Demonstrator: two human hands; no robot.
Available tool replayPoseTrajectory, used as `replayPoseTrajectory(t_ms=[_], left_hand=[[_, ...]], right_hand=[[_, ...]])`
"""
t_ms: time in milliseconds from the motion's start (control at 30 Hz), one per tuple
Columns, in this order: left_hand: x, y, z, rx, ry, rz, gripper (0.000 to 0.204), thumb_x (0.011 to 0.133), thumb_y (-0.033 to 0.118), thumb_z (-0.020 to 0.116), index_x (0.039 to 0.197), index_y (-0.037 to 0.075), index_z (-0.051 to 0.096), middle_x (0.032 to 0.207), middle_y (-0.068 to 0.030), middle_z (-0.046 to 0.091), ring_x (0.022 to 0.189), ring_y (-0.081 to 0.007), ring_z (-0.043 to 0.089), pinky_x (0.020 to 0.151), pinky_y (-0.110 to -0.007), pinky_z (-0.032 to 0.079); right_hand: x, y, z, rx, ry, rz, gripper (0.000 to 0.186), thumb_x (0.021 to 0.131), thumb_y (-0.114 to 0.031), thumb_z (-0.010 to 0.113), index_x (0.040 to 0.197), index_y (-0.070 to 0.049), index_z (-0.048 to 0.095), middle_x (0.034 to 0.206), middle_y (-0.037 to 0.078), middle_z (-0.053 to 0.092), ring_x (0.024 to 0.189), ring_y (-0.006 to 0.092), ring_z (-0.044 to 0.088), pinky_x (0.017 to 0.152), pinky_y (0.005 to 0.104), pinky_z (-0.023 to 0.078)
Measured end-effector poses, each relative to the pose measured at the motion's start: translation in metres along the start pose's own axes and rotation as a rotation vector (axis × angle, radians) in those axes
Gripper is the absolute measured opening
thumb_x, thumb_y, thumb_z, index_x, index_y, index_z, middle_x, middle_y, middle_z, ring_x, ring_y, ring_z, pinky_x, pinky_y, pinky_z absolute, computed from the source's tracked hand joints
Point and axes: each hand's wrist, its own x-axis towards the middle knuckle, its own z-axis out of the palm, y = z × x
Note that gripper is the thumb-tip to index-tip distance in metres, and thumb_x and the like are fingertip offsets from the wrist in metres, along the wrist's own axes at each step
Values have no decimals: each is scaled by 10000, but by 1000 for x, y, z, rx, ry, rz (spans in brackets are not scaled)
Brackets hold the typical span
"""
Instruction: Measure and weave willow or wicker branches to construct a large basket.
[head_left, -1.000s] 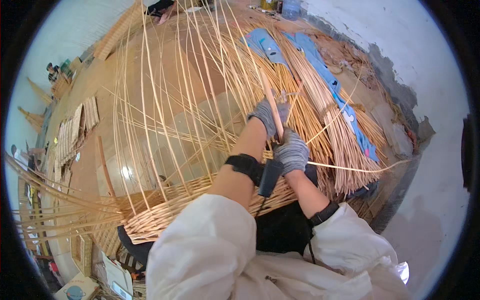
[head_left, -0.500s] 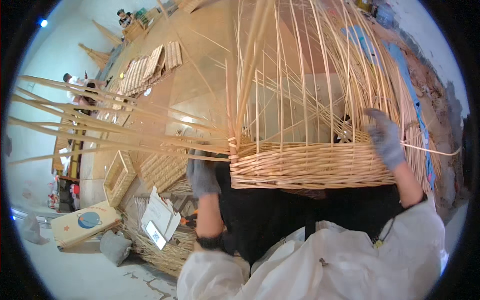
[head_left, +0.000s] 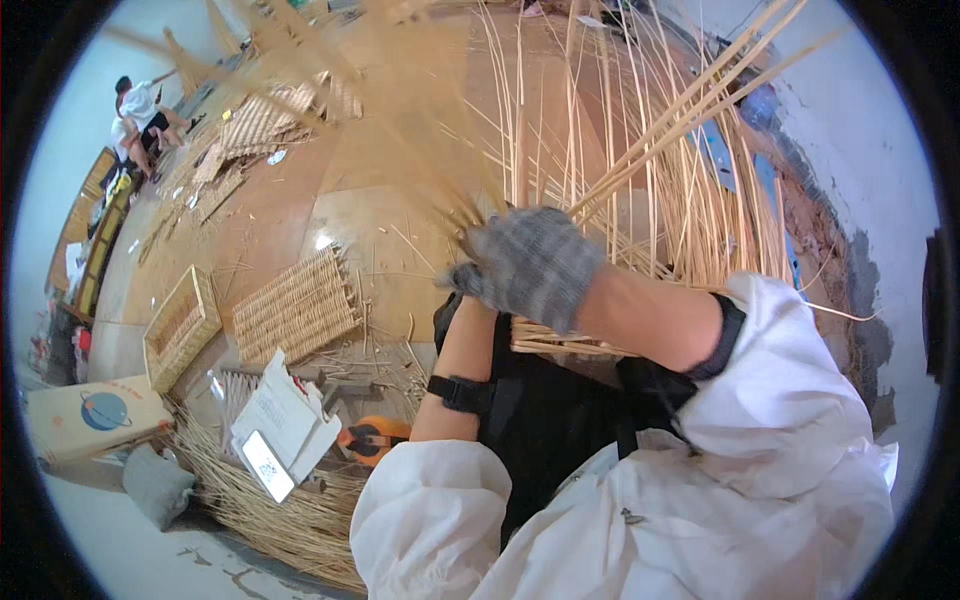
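Both hands wear grey gloves and meet at the left corner of a part-woven wicker basket [head_left: 575,345] on my lap. My right hand [head_left: 540,265] has crossed over and is closed round wicker rods at that corner. Tucked behind it, my left hand [head_left: 465,280] shows only in part; its fingers are mostly hidden. A bundle of pale rods [head_left: 400,120], smeared by motion, fans from the hands to the upper left. More long rods [head_left: 690,115] slant to the upper right. Thin upright stakes [head_left: 605,130] rise beyond the hands, and my right forearm covers much of the woven wall.
To the left lie a woven panel [head_left: 297,305], a shallow rectangular basket [head_left: 185,325], papers [head_left: 280,410], a phone [head_left: 268,465] and an orange-and-black tool [head_left: 372,440]. Loose rods [head_left: 270,520] are heaped below them. At far left are people [head_left: 145,120]; a wall [head_left: 870,180] runs along the right.
My right hand has gone from the basket's right end to its left corner, beside the left hand. The rods that pointed left have swung upward, and the view has shifted.
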Motion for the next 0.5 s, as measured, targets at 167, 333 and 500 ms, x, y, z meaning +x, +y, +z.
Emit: replayPoseTrajectory(t_ms=[167,333,500], left_hand=[[-19,0,-1,-102,18,-10,442,839,449,439,886,18,527,686,-98,511,526,-183,485,437,-296,438],[-11,14,7,-163,11,-15,514,816,498,454,877,-5,539,670,-105,507,540,-186,484,450,-307,442],[5,9,-4,-147,-330,-88,660,776,616,400,943,-10,525,742,-142,539,580,-236,525,474,-319,465]], right_hand=[[26,-44,7,83,282,-89,188,782,-241,551,773,-56,515,676,150,568,666,310,574,571,374,453],[-106,38,23,722,206,-120,295,864,-274,456,1009,-16,460,838,158,561,812,209,585,585,329,503],[-170,161,86,1816,479,1050,262,858,-247,479,967,-11,505,828,119,575,707,206,591,539,287,498]])
